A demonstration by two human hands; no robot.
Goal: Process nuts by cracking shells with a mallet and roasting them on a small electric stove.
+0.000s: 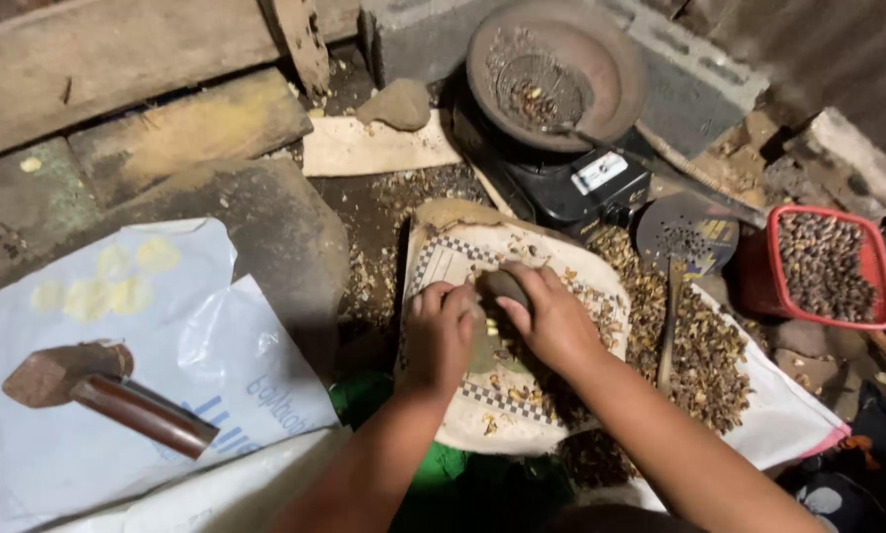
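Centre of the frame: left hand (pixel 441 331) and right hand (pixel 553 318) close together over a white cloth with a chequered border (pixel 462 262), spread on the ground. Right hand clamped around a dark, rounded stone (pixel 502 286), knuckles up. Left hand curled with fingertips pinched on small pale kernels (pixel 491 326) just beside the stone, the two hands touching or nearly so. Scattered brown nut shells and husks (pixel 704 350) across the cloth and to the right of the hands. Upper centre: round, dark metal pan (pixel 616 74) on a black burner (pixel 561 183), a wire skimmer with a few nuts (pixel 539 94) resting inside. Right of the burner: perforated metal spatula (pixel 682 237), handle reaching down over the husks. Far right: red plastic basket filled with dark nuts (pixel 823 262). Lower left: wooden-handled hammer with a rusty head (pixel 97 390) lying on a white plastic sack (pixel 166 326), well apart from the hands. Upper left: weathered wooden planks (pixel 117 59).
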